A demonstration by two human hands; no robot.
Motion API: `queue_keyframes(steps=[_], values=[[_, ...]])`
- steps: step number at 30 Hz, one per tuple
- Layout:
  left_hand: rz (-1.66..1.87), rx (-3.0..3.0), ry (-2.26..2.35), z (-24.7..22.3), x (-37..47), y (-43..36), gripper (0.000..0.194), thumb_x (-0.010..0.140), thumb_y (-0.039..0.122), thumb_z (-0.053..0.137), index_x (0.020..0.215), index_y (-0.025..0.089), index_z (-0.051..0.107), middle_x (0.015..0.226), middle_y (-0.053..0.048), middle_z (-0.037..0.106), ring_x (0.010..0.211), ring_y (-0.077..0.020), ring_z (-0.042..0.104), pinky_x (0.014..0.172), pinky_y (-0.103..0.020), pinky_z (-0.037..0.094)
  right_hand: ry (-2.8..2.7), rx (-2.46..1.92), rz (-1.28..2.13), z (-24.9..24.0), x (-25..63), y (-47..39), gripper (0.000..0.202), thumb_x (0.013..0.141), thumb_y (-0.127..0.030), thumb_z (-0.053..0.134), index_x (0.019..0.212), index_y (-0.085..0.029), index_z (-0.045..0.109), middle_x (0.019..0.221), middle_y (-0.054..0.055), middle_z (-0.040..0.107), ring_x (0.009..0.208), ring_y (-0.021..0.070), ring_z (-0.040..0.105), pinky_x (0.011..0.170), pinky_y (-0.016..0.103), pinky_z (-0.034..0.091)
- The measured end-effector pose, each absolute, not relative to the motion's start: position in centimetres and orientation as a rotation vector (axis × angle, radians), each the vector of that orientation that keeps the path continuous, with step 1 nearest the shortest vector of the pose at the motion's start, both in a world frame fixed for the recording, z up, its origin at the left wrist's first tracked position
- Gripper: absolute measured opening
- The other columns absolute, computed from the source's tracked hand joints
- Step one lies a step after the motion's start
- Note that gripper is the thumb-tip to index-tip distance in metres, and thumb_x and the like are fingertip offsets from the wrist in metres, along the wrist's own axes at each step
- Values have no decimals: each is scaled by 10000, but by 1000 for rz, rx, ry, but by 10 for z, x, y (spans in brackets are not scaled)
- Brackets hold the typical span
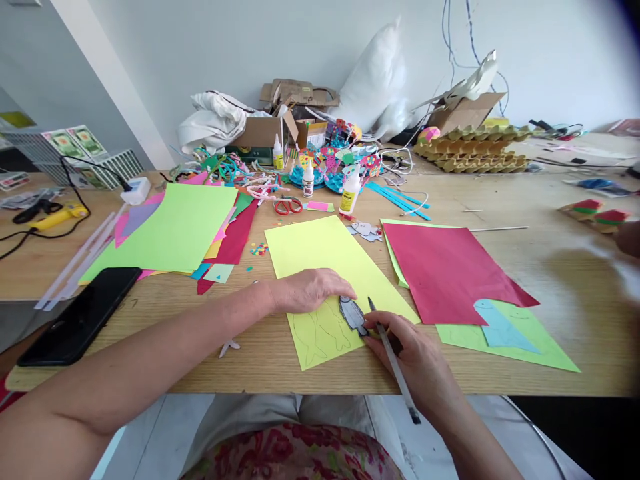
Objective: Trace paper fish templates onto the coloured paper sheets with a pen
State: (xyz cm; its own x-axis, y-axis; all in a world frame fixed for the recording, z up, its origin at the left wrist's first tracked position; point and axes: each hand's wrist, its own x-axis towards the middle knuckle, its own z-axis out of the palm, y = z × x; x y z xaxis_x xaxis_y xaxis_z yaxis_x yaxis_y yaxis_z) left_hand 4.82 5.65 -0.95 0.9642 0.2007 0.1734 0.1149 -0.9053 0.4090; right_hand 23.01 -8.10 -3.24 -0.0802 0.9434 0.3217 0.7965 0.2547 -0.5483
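Observation:
A yellow sheet (320,248) with pencilled fish outlines lies on the table in front of me. A grey fish cutout (352,315) rests on it. My left hand (315,291) lies on the sheet with its fingers stretched out, the fingertips at the cutout's upper end. From the right, my right hand (407,343) holds a pen (395,363) between its fingers, tip pointing up and away. Its thumb and index fingertip are at the cutout's lower end.
Coloured sheets (175,227) and a black phone (80,317) lie left; a red sheet (440,267) lies right. Behind are glue bottles (350,193), red scissors (288,206) and egg trays (470,150). Another person's hand (627,239) shows at the right edge.

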Motion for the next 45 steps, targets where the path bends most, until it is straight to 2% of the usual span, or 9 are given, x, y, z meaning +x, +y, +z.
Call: queue_keyframes(steps=[3, 7, 11, 13, 19, 28, 35, 41, 45], values=[[234, 2850, 66, -12, 45, 48, 416, 811, -34, 362, 1143, 114, 565, 1173, -79, 595, 1086, -179, 503, 968, -298, 394, -1899, -1587, 314, -32, 230, -81, 130, 797, -223, 528, 922, -216, 563, 827, 44, 676, 737, 190, 630, 622, 293, 499], [274, 3017, 87, -13, 38, 33, 318, 865, 63, 389, 1131, 94, 561, 1171, -106, 584, 1077, -221, 496, 924, -321, 418, -1898, -1594, 309, -32, 230, -82, 135, 797, -214, 543, 931, -215, 562, 837, 38, 662, 724, 182, 623, 610, 283, 494], [296, 3100, 140, -16, 33, 24, 277, 907, 143, 385, 1136, 112, 539, 1145, -112, 585, 1065, -216, 508, 891, -324, 434, -1885, -1603, 308, -31, 230, -84, 127, 822, -238, 533, 943, -217, 561, 859, 36, 651, 639, 155, 607, 560, 266, 488], [303, 3120, 148, -17, 33, 21, 271, 922, 158, 365, 1129, 113, 534, 1134, -109, 587, 1066, -210, 508, 891, -318, 433, -1894, -1574, 287, -32, 230, -83, 122, 845, -254, 505, 946, -220, 563, 864, 36, 658, 662, 157, 616, 581, 267, 496], [303, 3134, 207, -17, 33, 16, 295, 936, 153, 344, 1169, 105, 518, 1188, -87, 567, 1091, -201, 485, 916, -313, 425, -1968, -1387, 116, -36, 228, -74, 213, 883, -147, 402, 964, -230, 580, 861, 38, 682, 810, 165, 632, 698, 271, 514], [333, 3137, 220, -20, 30, 12, 322, 927, 165, 369, 1211, 93, 500, 1244, -99, 535, 1129, -201, 466, 923, -321, 434, -2096, -1426, 49, -35, 225, -71, 241, 842, -120, 452, 1015, -215, 589, 922, 55, 691, 880, 193, 632, 741, 315, 541], [326, 3134, 215, -18, 29, 11, 313, 920, 162, 380, 1194, 91, 512, 1247, -111, 541, 1129, -203, 487, 926, -320, 432, -2109, -1422, 68, -34, 225, -72, 222, 850, -125, 447, 1008, -207, 580, 920, 60, 688, 885, 199, 626, 738, 318, 541], [333, 3145, 197, -17, 30, 9, 329, 917, 134, 366, 1205, 58, 506, 1254, -115, 538, 1178, -183, 468, 1032, -270, 358, -2100, -1409, 38, -32, 224, -72, 202, 848, -122, 449, 987, -193, 577, 888, 57, 690, 862, 195, 623, 722, 309, 544], [299, 3161, 195, -14, 31, 8, 321, 922, 138, 355, 1193, 67, 513, 1247, -109, 545, 1183, -171, 471, 1046, -263, 355, -2097, -1394, 3, -30, 223, -71, 194, 855, -130, 439, 979, -185, 577, 874, 63, 694, 844, 194, 631, 704, 305, 548]])
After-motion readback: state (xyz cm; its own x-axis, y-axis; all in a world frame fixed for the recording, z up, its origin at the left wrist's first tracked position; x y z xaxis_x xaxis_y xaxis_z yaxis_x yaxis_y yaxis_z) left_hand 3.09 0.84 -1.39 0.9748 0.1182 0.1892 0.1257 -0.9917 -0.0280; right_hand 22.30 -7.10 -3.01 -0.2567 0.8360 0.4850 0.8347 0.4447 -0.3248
